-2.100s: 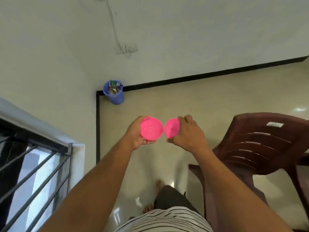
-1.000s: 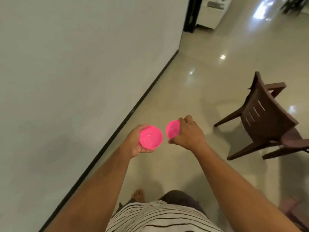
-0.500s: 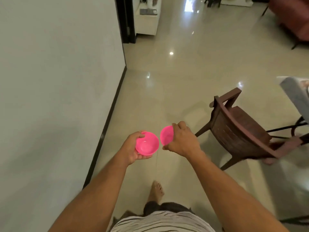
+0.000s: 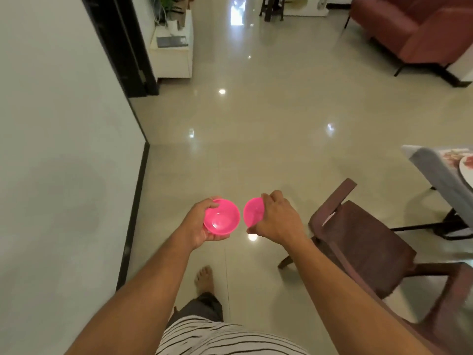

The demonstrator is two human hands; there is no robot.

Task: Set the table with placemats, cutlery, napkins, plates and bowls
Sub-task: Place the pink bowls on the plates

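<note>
At 12 o'clock, arms outstretched: left hand [image 4: 198,224] cups upright pink bowl [image 4: 221,220]; right hand [image 4: 277,220] pinches second pink bowl [image 4: 253,212], tilted on edge.

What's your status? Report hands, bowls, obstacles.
Left hand grips one pink plastic bowl; right hand grips the second pink plastic bowl. Grey-clothed table ahead right. Brown plastic chair stands between.

left hand [image 4: 198,225]: fingers curled, gripping | right hand [image 4: 277,221]: fingers curled, gripping | arms extended
</note>
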